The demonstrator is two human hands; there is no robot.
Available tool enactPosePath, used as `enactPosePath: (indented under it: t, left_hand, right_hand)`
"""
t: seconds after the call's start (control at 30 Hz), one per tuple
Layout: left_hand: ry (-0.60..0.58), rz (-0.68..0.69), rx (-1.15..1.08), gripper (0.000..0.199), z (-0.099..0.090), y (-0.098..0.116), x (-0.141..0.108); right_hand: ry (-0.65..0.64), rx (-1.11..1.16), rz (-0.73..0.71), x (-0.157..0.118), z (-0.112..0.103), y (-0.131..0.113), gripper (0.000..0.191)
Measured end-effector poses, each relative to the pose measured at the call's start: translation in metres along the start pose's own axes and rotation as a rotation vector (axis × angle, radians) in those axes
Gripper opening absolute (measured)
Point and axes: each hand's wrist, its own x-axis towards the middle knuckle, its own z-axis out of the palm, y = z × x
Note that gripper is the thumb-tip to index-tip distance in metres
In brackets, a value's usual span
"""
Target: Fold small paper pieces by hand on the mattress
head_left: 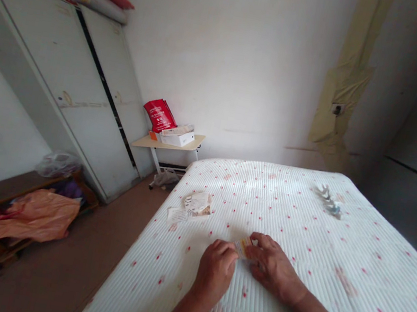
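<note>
Just above the bed's white quilted cover (299,236), a small white-and-yellow printed piece (243,246) sits between my two hands; whether it is a card, a packet or folded paper, I cannot tell. My left hand (218,265) is closed on its left end, the fingers curled and partly hiding it. My right hand (273,267) has its thumb and fingers around the right end. Ahead and to the left, several printed paper pieces (193,208) lie flat and overlapping on the cover.
A grey-white twisted strip (330,201) lies at the bed's far right. Beyond the left corner, a small table (142,141) bears a red bag (160,115) and a white box (177,137). A wardrobe (83,85) and a wooden unit with orange cloth (34,214) stand left.
</note>
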Motion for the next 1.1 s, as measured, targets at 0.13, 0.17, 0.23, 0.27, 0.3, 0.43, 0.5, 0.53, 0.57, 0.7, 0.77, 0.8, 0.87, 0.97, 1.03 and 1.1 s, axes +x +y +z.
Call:
enactPosePath:
  t: [0.13,0.17,0.23,0.27,0.3,0.43,0.5,0.53,0.57,0.7,0.77,0.8,0.87,0.97,1.03,1.1]
  left_hand:
    - [0.116,0.024,-0.037,0.015,-0.005,0.005,0.001]
    - [0.153,0.016,-0.048,0.015,-0.005,0.004,0.001]
    - [0.241,-0.04,-0.083,0.018,-0.005,0.001,0.001]
    - [0.283,-0.09,-0.11,0.021,-0.004,-0.002,0.001]
    - [0.317,-0.152,-0.144,0.024,-0.002,-0.005,0.001]
    - [0.252,-0.437,-0.369,0.023,0.006,-0.012,0.006]
    - [0.167,-0.522,-0.517,0.026,0.011,-0.011,0.01]
    - [0.132,-0.535,-0.592,0.027,0.013,-0.01,0.012]
    - [0.099,-0.532,-0.668,0.028,0.014,-0.009,0.015]
    - [0.008,-0.516,-0.88,0.027,0.017,-0.004,0.022]
    - [0.003,-0.555,-0.913,0.026,0.017,-0.002,0.025]
    - [0.01,-0.578,-0.924,0.026,0.017,-0.001,0.026]
    - [0.03,-0.616,-0.939,0.025,0.017,-0.001,0.027]
    - [0.015,-0.647,-0.911,0.022,0.018,-0.004,0.03]
    - [-0.02,-0.649,-0.866,0.019,0.02,-0.007,0.032]
    - [-0.039,-0.643,-0.817,0.017,0.022,-0.01,0.034]
  right_hand:
    - [0.083,-0.039,-0.003,0.003,0.002,-0.008,0.014]
    - [0.102,0.002,0.006,0.004,0.003,-0.008,0.017]
    - [0.129,0.156,0.068,0.004,0.006,-0.007,0.021]
    - [0.135,0.266,0.133,0.004,0.006,-0.006,0.021]
    - [0.14,0.39,0.219,0.005,0.007,-0.005,0.021]
    - [0.169,0.915,0.512,0.008,0.005,-0.004,0.021]
    - [0.188,1.118,0.55,0.01,0.004,-0.006,0.025]
    - [0.191,1.195,0.559,0.011,0.004,-0.008,0.027]
    - [0.194,1.255,0.568,0.011,0.004,-0.009,0.029]
    - [0.202,1.303,0.589,0.01,0.005,-0.011,0.032]
    - [0.174,1.265,0.59,0.01,0.005,-0.01,0.032]
    - [0.154,1.246,0.585,0.01,0.004,-0.009,0.032]
    - [0.128,1.225,0.562,0.011,0.003,-0.007,0.03]
    - [0.184,1.211,0.538,0.011,0.004,-0.001,0.029]
    - [0.229,1.167,0.539,0.011,0.005,0.003,0.031]
    - [0.222,1.051,0.533,0.01,0.005,0.006,0.03]
